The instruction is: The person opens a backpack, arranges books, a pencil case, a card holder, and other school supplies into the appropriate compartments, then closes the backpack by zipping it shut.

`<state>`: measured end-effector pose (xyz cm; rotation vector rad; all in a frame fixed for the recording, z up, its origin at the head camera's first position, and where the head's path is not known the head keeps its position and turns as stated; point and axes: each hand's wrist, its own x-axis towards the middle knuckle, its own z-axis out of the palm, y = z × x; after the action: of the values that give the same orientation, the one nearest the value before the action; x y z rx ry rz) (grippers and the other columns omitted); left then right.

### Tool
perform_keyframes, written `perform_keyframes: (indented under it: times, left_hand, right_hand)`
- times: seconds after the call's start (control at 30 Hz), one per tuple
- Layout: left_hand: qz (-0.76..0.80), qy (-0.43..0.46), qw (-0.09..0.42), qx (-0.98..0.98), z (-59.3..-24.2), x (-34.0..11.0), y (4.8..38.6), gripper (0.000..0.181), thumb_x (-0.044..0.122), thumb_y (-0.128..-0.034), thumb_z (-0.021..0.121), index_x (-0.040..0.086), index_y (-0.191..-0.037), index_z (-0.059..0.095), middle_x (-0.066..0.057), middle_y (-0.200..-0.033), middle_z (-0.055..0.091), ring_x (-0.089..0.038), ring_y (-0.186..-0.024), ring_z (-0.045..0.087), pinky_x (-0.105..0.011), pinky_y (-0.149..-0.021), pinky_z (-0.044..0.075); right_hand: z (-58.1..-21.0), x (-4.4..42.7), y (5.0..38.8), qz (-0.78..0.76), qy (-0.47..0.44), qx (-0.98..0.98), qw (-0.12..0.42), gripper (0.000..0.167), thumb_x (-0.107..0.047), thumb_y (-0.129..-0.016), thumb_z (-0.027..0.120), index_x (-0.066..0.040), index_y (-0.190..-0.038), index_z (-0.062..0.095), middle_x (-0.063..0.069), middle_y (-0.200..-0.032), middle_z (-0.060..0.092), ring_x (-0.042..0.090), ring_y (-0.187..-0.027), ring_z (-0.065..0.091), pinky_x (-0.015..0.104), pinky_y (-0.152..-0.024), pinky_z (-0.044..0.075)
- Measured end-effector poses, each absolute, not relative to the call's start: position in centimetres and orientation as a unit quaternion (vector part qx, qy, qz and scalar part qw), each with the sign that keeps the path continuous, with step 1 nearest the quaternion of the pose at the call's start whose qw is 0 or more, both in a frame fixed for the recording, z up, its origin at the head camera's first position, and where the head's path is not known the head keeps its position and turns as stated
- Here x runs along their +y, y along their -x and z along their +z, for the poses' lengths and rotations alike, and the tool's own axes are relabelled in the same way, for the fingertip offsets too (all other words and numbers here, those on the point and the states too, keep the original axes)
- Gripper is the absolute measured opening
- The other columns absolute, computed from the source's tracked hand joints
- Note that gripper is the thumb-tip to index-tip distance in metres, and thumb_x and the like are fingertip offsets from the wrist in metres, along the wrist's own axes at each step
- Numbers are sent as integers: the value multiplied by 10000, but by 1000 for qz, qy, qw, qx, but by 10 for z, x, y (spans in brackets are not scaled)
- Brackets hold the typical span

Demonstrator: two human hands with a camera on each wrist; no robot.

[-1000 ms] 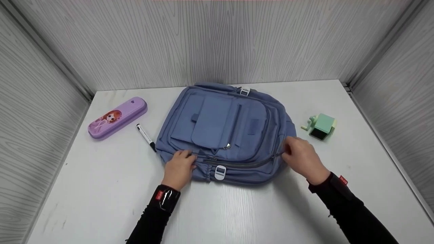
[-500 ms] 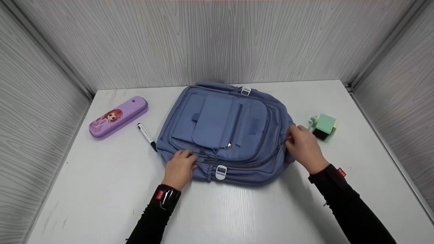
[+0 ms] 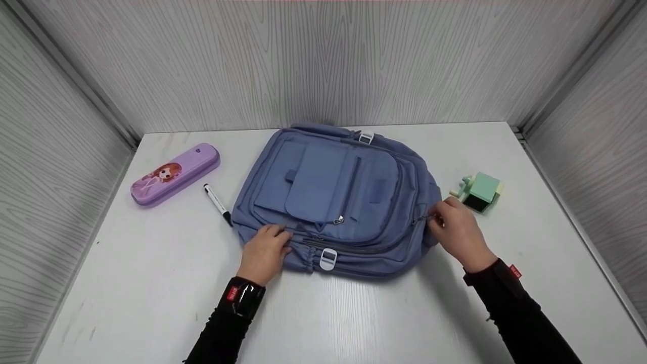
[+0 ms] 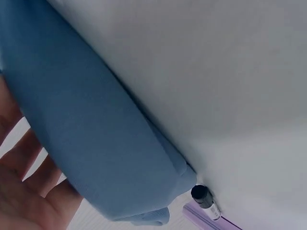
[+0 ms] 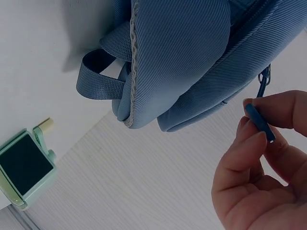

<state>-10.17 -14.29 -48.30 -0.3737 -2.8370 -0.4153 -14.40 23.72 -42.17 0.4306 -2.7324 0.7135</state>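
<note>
A blue backpack lies front side up on the white table. The left hand rests on its near left edge, fingers bent over the fabric; in the left wrist view the left hand lies against the blue cloth. At the bag's right end the right hand pinches a zipper pull. The right wrist view shows the right hand with thumb and fingers round the blue pull tab, whose cord runs up to a metal slider on the bag.
A purple pencil case with a cartoon figure lies at the left. Between it and the bag is a black-and-white marker, its tip end by the bag. A green sharpener stands right of the bag. Grey wood-grain walls enclose the table.
The right hand has moved from the bag's near right corner up and right along its right end, with the zipper pull, then slightly down. The left hand has barely moved.
</note>
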Motion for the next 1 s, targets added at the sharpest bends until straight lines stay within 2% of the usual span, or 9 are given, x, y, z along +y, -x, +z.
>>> perform_keyframes:
  times: [0.1,0.23,0.33,0.4,0.5,0.6,0.77,0.9,1.0]
  left_hand:
    - [-119,126,131,-976,-478,-134,98,273,113,-791,793,78,-1056,732,-145,-1207,691,-361,-1156,627,-550,-1009,513]
    - [-85,164,147,-972,-468,-102,92,318,17,-719,794,84,-1023,730,-129,-1201,690,-346,-1155,623,-562,-1070,462]
    - [-81,219,144,-962,-463,-68,85,339,25,-747,762,104,-1073,717,-97,-1201,691,-298,-1151,632,-516,-1072,478]
    - [-78,252,134,-955,-462,-46,81,334,37,-813,706,105,-1140,697,-79,-1196,689,-266,-1140,639,-481,-1062,494]
    - [-55,278,127,-950,-463,-15,78,367,124,-884,665,92,-1249,650,-68,-1187,669,-233,-1105,640,-407,-1023,518]
    - [-26,268,140,-953,-462,13,79,486,344,-911,677,82,-1315,610,-54,-1179,647,-201,-1067,627,-330,-944,532]
    - [8,217,132,-967,-458,48,83,784,657,-822,648,96,-1365,571,-25,-1208,596,-163,-1063,569,-276,-894,497]
    - [29,192,147,-970,-462,66,85,799,689,-761,691,100,-1295,618,-7,-1182,567,-144,-1015,521,-253,-840,464]
    - [35,176,188,-966,-469,75,87,586,555,-775,747,113,-1152,676,18,-1051,584,-124,-918,518,-238,-741,445]
  right_hand:
    - [-424,238,140,248,-151,-945,147,62,64,-830,610,25,-842,656,151,-822,579,242,-709,549,378,-653,451]
    - [-426,241,135,245,-148,-945,158,72,82,-816,618,21,-842,646,148,-823,584,241,-716,548,389,-661,451]
    - [-426,243,134,242,-145,-947,157,75,82,-814,611,22,-844,645,146,-820,588,241,-721,544,394,-667,449]
    - [-426,243,134,241,-144,-948,153,77,75,-823,603,21,-854,648,144,-822,596,245,-730,546,403,-674,450]
    - [-425,242,134,240,-144,-949,148,70,59,-843,605,21,-874,655,151,-830,622,277,-766,568,436,-706,464]
    - [-425,241,134,238,-142,-950,144,61,33,-874,614,21,-892,671,159,-838,645,309,-800,592,465,-733,477]
    - [-425,238,134,248,-144,-951,119,60,-5,-912,634,18,-902,688,142,-808,638,249,-743,566,397,-678,451]
    - [-424,236,134,259,-155,-948,101,35,-26,-903,674,-2,-878,680,108,-772,624,174,-705,529,311,-637,420]
    - [-425,234,133,261,-164,-947,92,55,-40,-882,709,-20,-848,670,86,-755,610,149,-697,509,284,-629,408]
